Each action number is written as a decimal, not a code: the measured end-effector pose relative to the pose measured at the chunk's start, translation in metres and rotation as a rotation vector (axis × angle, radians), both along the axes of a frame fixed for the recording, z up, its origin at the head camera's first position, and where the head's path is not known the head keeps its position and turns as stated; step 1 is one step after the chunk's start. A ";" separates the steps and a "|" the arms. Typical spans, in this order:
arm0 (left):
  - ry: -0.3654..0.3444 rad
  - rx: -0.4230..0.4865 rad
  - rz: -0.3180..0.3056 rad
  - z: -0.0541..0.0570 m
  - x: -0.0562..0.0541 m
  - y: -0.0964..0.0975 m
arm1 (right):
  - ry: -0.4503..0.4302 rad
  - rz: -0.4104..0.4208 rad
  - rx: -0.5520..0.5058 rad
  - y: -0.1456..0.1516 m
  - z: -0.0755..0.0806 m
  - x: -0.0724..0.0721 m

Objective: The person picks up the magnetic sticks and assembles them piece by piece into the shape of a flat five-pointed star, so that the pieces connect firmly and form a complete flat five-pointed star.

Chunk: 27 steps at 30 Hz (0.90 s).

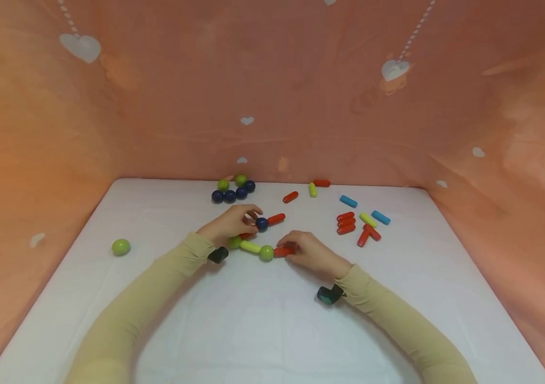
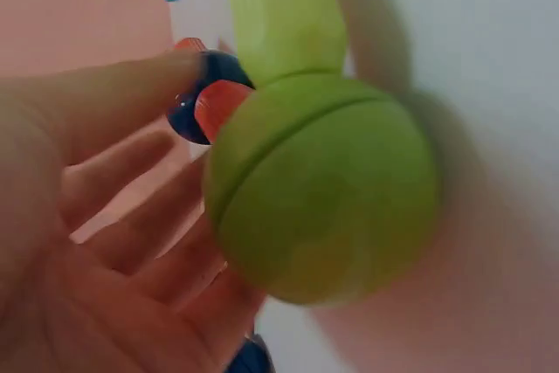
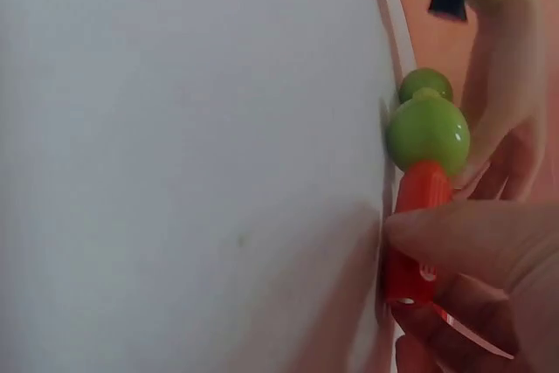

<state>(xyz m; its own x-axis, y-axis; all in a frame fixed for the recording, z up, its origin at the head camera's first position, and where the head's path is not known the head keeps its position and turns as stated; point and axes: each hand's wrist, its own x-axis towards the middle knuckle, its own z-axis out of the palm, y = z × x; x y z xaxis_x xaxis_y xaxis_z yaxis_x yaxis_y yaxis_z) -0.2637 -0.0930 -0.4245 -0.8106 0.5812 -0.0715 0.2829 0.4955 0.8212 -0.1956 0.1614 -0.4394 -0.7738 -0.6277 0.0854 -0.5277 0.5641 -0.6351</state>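
My right hand [image 1: 313, 253] pinches a red rod [image 3: 417, 259] between thumb and fingers; its far end meets a green ball [image 1: 266, 253]. From that ball a yellow-green rod [image 1: 250, 246] runs left to a second green ball [image 2: 323, 189], large in the left wrist view. A short red rod [image 2: 220, 109] links this one towards a dark blue ball [image 1: 262, 224]. At the dark blue ball, the thumb and fingers of my left hand [image 1: 234, 221] hold it from the left. Another red rod [image 1: 277, 218] sticks out of its right side.
Several green and dark blue balls [image 1: 230, 197] sit at the table's back edge. Loose red rods [image 1: 346, 229], yellow-green rods [image 1: 367, 220] and blue rods [image 1: 380, 217] lie at the right. One green ball [image 1: 120, 247] lies far left. Orange cloth [image 1: 272, 106] walls the table [image 1: 253, 330].
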 end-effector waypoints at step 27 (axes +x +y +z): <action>-0.193 -0.053 0.406 0.001 0.025 -0.030 | 0.042 0.138 0.074 -0.006 0.005 -0.029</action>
<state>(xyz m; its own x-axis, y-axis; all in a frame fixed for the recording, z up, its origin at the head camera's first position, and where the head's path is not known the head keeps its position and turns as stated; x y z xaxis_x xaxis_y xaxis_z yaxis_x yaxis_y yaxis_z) -0.2383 -0.1229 -0.4235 -0.9410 0.2105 -0.2648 -0.0989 0.5771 0.8106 -0.2242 0.1557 -0.4344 -0.6764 -0.7336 0.0658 -0.6288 0.5286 -0.5702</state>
